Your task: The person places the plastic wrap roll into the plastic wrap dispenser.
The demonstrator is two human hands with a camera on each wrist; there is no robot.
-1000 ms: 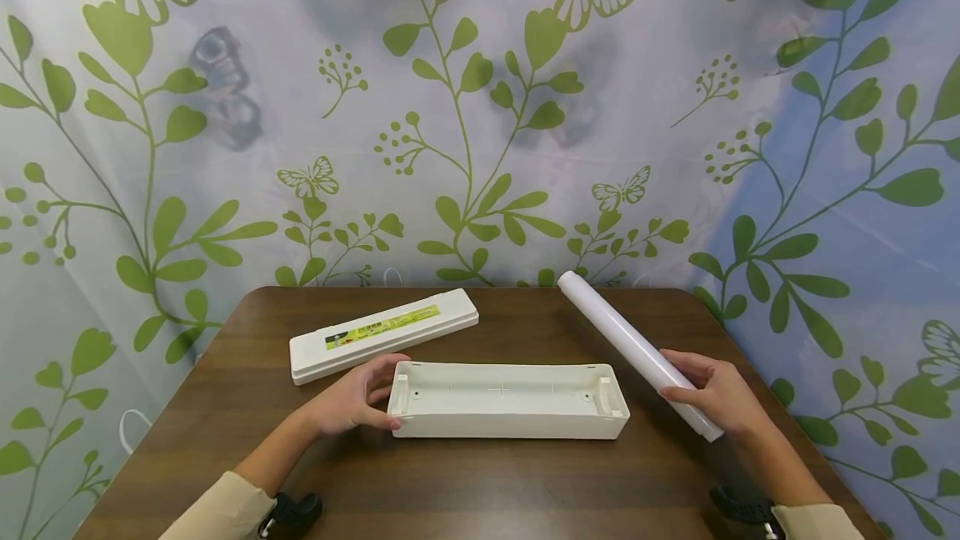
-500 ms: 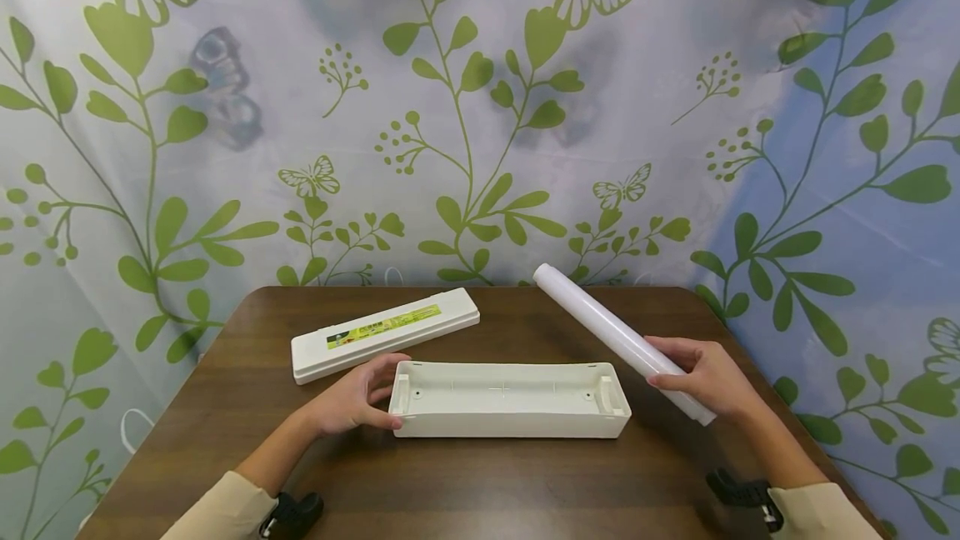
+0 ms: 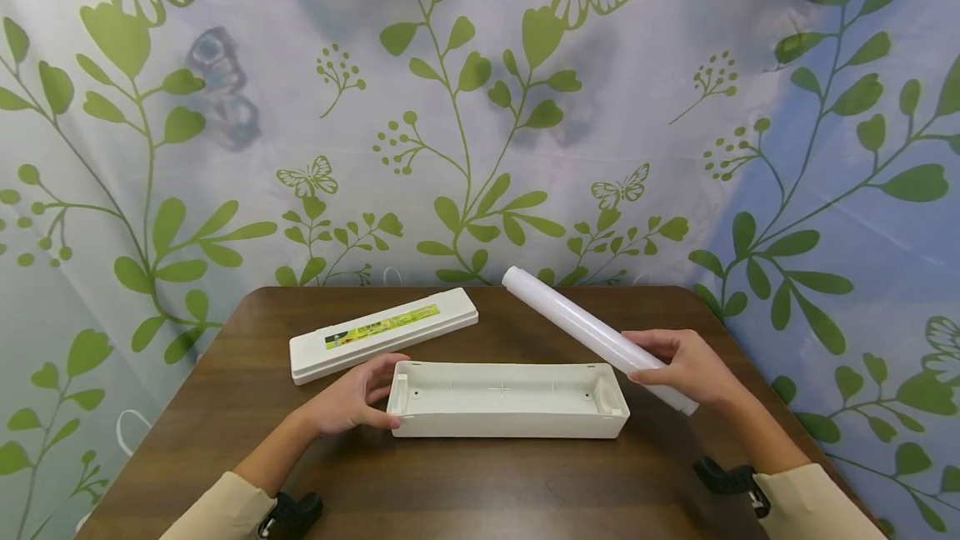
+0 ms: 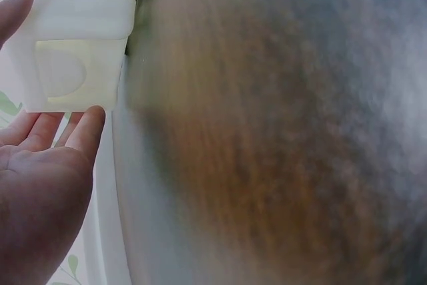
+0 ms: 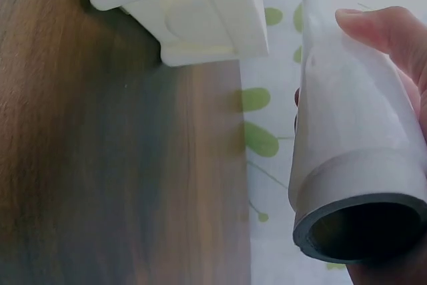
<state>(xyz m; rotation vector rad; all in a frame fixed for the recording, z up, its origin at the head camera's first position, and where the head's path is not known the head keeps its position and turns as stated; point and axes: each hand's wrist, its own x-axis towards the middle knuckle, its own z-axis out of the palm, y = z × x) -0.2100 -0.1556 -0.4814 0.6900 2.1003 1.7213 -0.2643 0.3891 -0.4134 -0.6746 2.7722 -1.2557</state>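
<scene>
A long white open-topped plastic box (image 3: 510, 426) lies across the middle of the table, its bare inside showing. My left hand (image 3: 354, 397) holds its left end, thumb at the front corner and fingers towards the back; the left wrist view shows that end wall (image 4: 80, 21) between thumb and fingers. In my right hand (image 3: 686, 367) is a white roll of cling film (image 3: 573, 317), gripped near its lower right end. It slants up to the left, behind the box's right end. Seen from the right wrist, the hollow core of the roll (image 5: 360, 111) faces the camera.
A white lid (image 3: 307, 358) with a yellow-green label lies slanted at the back left of the brown wooden table (image 3: 480, 490). Behind the table hangs a curtain (image 3: 465, 148) printed with green leaves and butterflies. A white cord loop (image 3: 123, 427) shows at the left edge.
My right hand has carried the roll of cling film leftward and slightly away from me, so its far end now stands nearer the lid. The left hand, box and lid stay put.
</scene>
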